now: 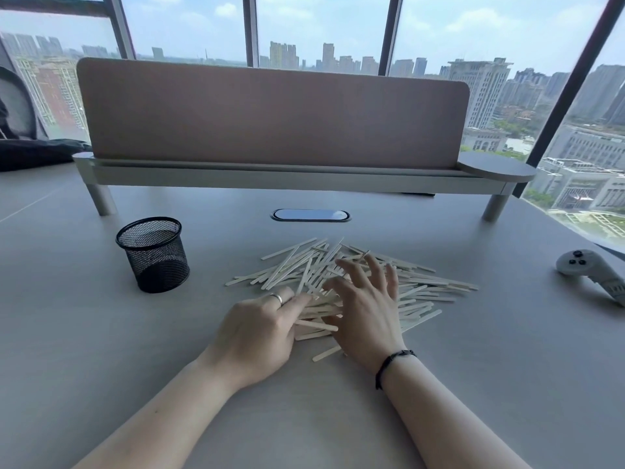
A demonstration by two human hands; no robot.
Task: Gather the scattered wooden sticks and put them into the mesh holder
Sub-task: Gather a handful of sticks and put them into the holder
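Left hand (260,328): palm down at the near-left edge of the pile, fingers straight and reaching into the sticks, fingertips lost among them; not clenched, whether any stick is pinched cannot be told; silver ring (277,297) on one finger.
Right hand (363,309): palm down on top of the pile, fingers spread and relaxed, resting on the sticks; nothing gripped; thumb tucked toward the left hand's fingers.
Right wrist: black cord bracelet (392,363) around it.
Wooden sticks (426,286): pale, flat, heaped loosely and crossing at all angles in the middle of the desk, fanned out widest to the far side and the right; a few strays at the near edge, one lying alone just beside the right wrist.
Mesh holder (153,253): black wire cup, upright, to the left of the pile and apart from it; appears to hold no sticks.
Desk (101,350): grey, matte.
Cable port (310,215): oval, set in the desk beyond the pile.
Divider panel (270,113): pinkish-brown, standing on a raised shelf at the far edge.
Controller (592,270): white, lying at the right, well apart from the sticks.
Background: tall windows with a city skyline.
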